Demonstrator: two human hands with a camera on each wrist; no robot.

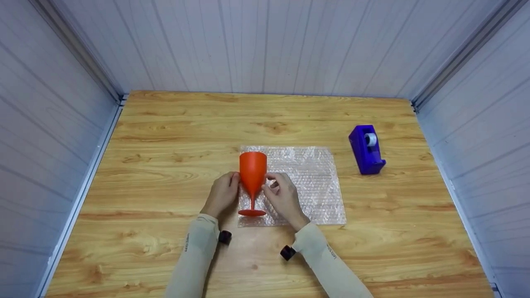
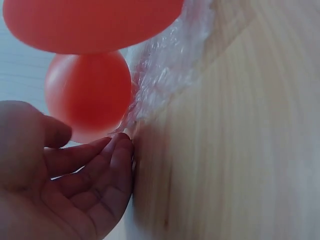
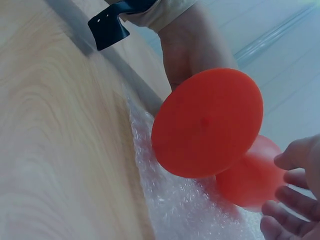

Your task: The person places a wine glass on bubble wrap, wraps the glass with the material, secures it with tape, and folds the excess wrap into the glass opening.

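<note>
An orange goblet lies on its side along the left part of a bubble wrap sheet, its round foot toward the person. My left hand is at the sheet's left edge; in the left wrist view its fingertips are right at the wrap's edge beside the goblet's bowl, with the thumb held apart from them. My right hand is over the sheet on the bowl's other side. Its fingers are loosely bent, with the fingertips close to the bowl and nothing between them and the thumb.
A purple tape dispenser with a roll of clear tape stands on the wooden table, right of the wrap. White panel walls border the table at the back and both sides. Each wrist bears a small black camera.
</note>
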